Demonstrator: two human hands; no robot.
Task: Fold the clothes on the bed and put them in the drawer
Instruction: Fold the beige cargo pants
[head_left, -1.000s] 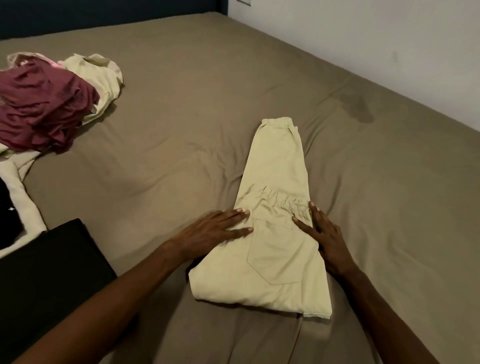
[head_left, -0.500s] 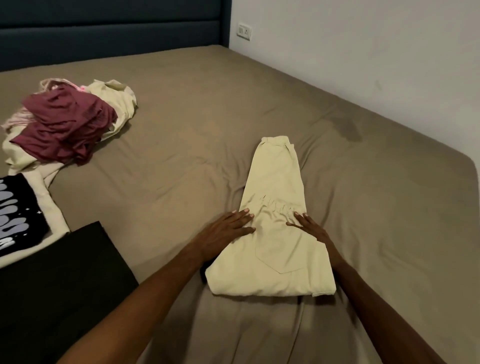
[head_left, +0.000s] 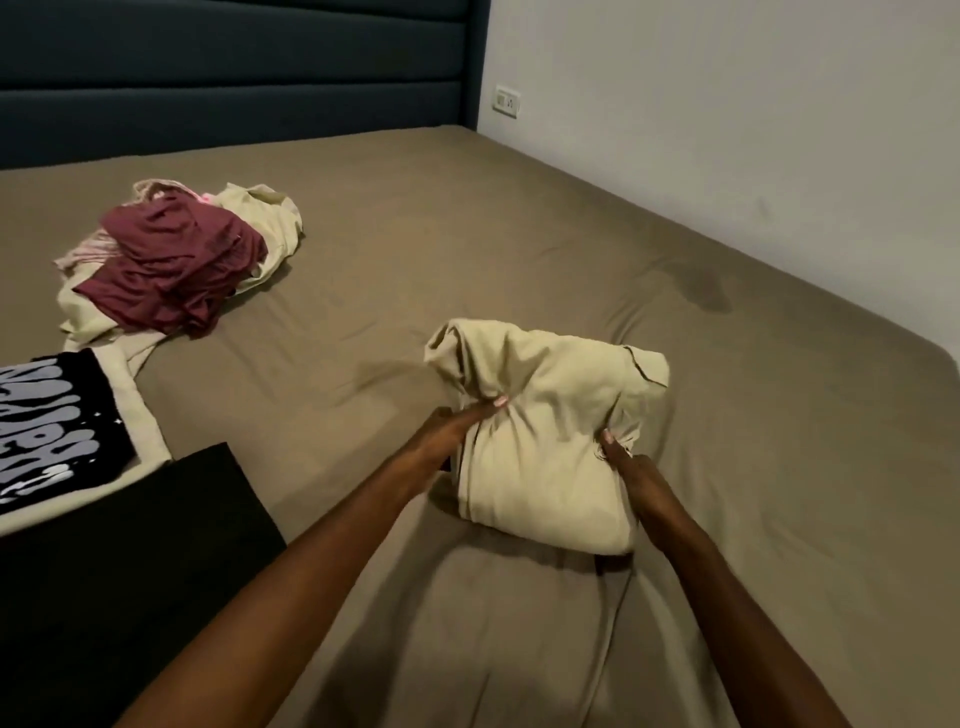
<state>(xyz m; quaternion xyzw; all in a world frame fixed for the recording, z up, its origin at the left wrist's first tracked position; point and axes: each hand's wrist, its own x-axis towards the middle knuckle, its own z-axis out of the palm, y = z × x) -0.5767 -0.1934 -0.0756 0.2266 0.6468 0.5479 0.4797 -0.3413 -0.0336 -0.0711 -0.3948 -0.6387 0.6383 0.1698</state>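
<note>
The cream trousers (head_left: 545, 447) are doubled over into a thick bundle in the middle of the bed, with the far part raised off the sheet. My left hand (head_left: 452, 431) grips the bundle's left side, fingers tucked under the fold. At the right side my right hand (head_left: 621, 457) pinches the cloth. A heap of unfolded clothes lies at the far left, with a maroon garment (head_left: 171, 265) on top of a cream one (head_left: 265, 218). No drawer is in view.
A black printed shirt (head_left: 57, 431) on cream cloth lies at the left edge, and a flat black piece (head_left: 124, 561) sits in front of it. The brown sheet (head_left: 519, 234) reaches a dark headboard (head_left: 234, 67) and a white wall (head_left: 727, 114) on the right.
The trousers lay long and flat under both flat hands. Now both hands have gripped them and the far leg end has come over towards me into a bundle. The camera has tilted up.
</note>
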